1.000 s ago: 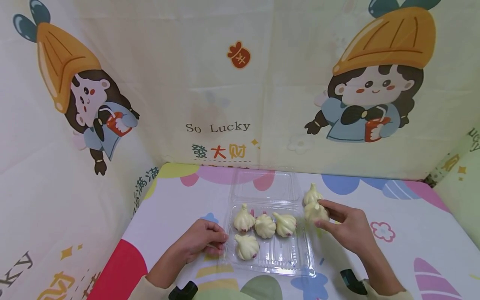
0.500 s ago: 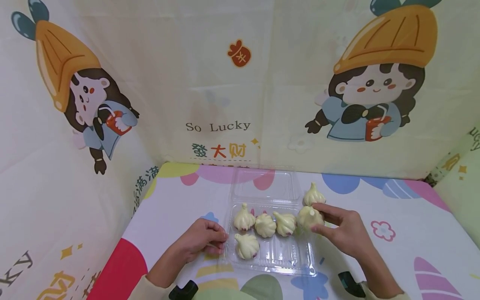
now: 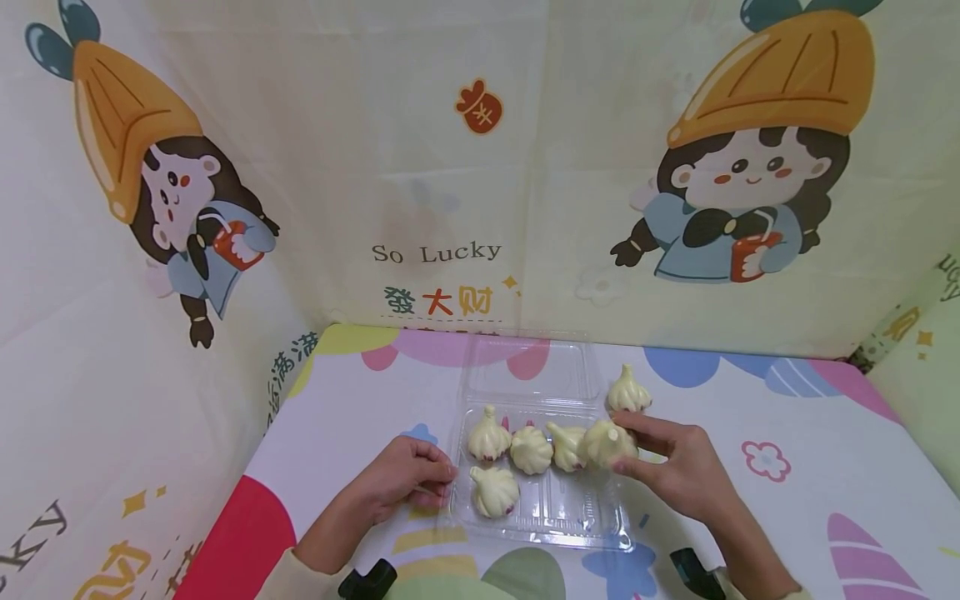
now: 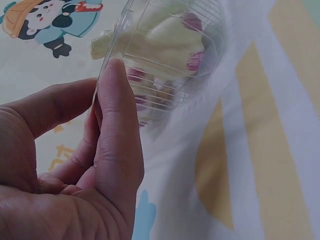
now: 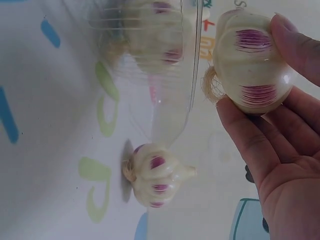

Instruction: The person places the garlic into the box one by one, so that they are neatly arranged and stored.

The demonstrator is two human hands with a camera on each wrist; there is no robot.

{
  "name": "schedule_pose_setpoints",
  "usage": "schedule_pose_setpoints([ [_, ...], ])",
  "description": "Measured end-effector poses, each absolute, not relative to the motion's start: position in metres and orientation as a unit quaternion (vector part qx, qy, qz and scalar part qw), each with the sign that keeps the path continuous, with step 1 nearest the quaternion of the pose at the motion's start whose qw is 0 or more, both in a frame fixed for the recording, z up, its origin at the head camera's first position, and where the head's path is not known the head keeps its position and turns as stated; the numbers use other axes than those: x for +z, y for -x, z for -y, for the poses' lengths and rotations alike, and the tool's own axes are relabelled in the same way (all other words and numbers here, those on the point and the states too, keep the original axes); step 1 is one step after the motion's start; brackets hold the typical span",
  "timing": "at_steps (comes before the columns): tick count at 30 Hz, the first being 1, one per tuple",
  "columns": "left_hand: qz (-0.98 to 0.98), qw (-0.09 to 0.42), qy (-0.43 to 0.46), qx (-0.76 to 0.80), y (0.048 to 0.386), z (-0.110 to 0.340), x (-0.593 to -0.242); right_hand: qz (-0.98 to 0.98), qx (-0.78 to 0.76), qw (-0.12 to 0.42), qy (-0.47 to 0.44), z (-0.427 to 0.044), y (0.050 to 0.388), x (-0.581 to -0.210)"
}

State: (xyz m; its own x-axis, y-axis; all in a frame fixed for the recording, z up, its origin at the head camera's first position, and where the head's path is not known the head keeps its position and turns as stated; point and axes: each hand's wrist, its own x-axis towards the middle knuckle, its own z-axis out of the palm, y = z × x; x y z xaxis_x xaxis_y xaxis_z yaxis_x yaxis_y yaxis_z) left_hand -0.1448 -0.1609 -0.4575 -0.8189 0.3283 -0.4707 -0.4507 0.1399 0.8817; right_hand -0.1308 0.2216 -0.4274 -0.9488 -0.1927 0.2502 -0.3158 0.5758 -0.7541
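My right hand (image 3: pixel 675 467) holds a garlic bulb (image 3: pixel 607 444) between thumb and fingers, over the right edge of a clear plastic box (image 3: pixel 555 533). In the right wrist view this held garlic bulb (image 5: pixel 255 65) shows purple streaks and a tuft of roots. My left hand (image 3: pixel 405 479) pinches the box's left rim, with the thumb on one side of it in the left wrist view. Several garlic bulbs lie in the box: three in the back row, one partly hidden by the held bulb, and a front-left bulb (image 3: pixel 495 492). Another garlic bulb (image 3: pixel 628 389) stands on the table outside, behind my right hand.
The box's transparent lid (image 3: pixel 528 371) lies folded back toward the rear wall. A patterned cloth (image 3: pixel 360 392) covers the table, and printed cloth walls (image 3: pixel 562 167) rise behind and at both sides.
My right hand has carried the garlic bulb leftward, from beside the box to over its right edge. The left hand stays on the rim.
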Motion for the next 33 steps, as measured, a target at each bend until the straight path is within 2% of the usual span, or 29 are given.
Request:
schedule_pose_setpoints([
  [8,-0.692,0.300,0.047,0.655,0.146,0.161,-0.455,0.862,0.462,0.080,-0.192,-0.216,0.128,-0.432],
  [27,-0.692,0.300,0.046,0.655,0.145,0.161,-0.455,0.844,0.466,0.066,-0.256,-0.197,0.121,-0.436],
  [33,-0.692,0.298,0.046,0.655,0.144,0.160,-0.456,0.836,0.471,0.047,-0.276,-0.189,0.119,-0.439],
])
